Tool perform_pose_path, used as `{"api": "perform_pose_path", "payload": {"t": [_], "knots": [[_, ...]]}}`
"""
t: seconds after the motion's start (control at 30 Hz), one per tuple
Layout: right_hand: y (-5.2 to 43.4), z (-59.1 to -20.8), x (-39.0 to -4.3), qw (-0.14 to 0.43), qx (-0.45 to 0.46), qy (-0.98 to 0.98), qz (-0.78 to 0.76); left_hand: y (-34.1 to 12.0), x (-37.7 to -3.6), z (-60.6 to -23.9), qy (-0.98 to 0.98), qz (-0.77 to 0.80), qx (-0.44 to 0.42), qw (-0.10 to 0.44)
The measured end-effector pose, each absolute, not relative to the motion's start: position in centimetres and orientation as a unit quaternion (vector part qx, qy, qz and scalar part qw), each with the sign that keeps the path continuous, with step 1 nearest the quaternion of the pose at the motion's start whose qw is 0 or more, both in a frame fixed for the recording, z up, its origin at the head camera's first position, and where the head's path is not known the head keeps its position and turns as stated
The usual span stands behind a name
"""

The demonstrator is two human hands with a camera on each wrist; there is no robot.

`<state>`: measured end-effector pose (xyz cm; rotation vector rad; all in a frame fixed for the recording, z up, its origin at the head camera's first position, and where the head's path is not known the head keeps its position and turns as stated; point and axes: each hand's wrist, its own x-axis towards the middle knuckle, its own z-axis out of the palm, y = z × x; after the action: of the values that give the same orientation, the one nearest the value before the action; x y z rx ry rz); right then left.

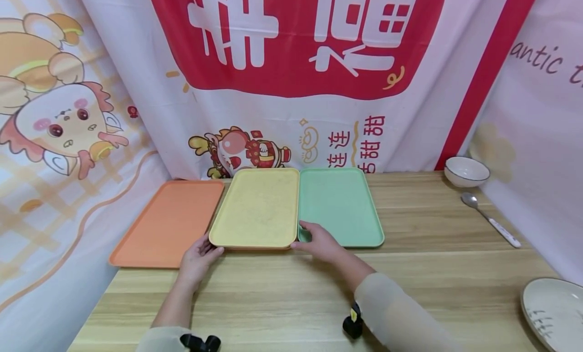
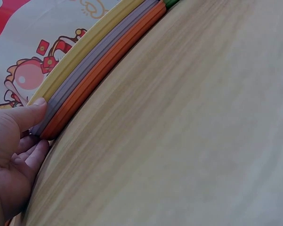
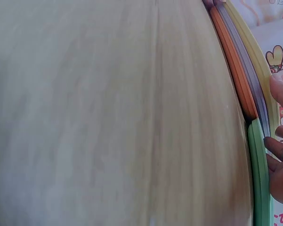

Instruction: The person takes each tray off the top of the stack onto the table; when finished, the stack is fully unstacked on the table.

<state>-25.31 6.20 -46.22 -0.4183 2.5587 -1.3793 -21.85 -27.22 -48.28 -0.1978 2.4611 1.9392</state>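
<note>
Printed cloth with red characters and cartoon figures hangs behind a pale wooden table [image 1: 282,286], and near its far edge lies a yellow tray [image 1: 259,208], empty, between an orange tray [image 1: 168,223] on its left and a green tray [image 1: 339,205] on its right, both empty as well. The left hand [image 1: 197,256] is at the yellow tray's near left corner and the right hand [image 1: 319,240] at its near right corner, its fingers lying over the green tray's near corner.

From the head view the yellow tray looks like 1 piece. The left wrist view shows what that view hides: under the yellow rim [image 2: 92,40] sit a grey-purple layer [image 2: 96,56] and an orange layer [image 2: 106,70], so it tops a stack of 3. There the thumb presses the stack's corner from the side while the fingers curl underneath, a grip on the stack's corner. The right wrist view shows the same 3 edges meeting the green rim [image 3: 259,179], with only fingertips [image 3: 280,92] in frame, cut off at the picture's edge; whether they clasp the yellow tray cannot be told.

Well to the right stand a white bowl [image 1: 466,171], whose inside is hard to make out, and a spoon [image 1: 489,219]. A plate [image 1: 553,311] is cut off at the lower right corner.
</note>
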Motion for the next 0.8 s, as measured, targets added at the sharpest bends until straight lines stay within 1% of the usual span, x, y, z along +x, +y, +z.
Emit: {"api": "perform_pose_path", "payload": {"t": [0.27, 0.57, 0.8], "knots": [[5.5, -46.2, -25.3, 0.102, -0.136, 0.874, -0.455, -27.2, -21.8, -48.3, 0.788, 0.612, -0.062, -0.001], [5.1, -46.1, -25.2, 0.103, -0.121, 0.859, -0.486, -27.1, -21.9, -48.4, 0.785, 0.616, -0.061, -0.002], [4.9, -46.0, -25.2, 0.088, -0.131, 0.841, -0.517, -27.1, -21.8, -48.2, 0.789, 0.61, -0.066, 0.002]]}}
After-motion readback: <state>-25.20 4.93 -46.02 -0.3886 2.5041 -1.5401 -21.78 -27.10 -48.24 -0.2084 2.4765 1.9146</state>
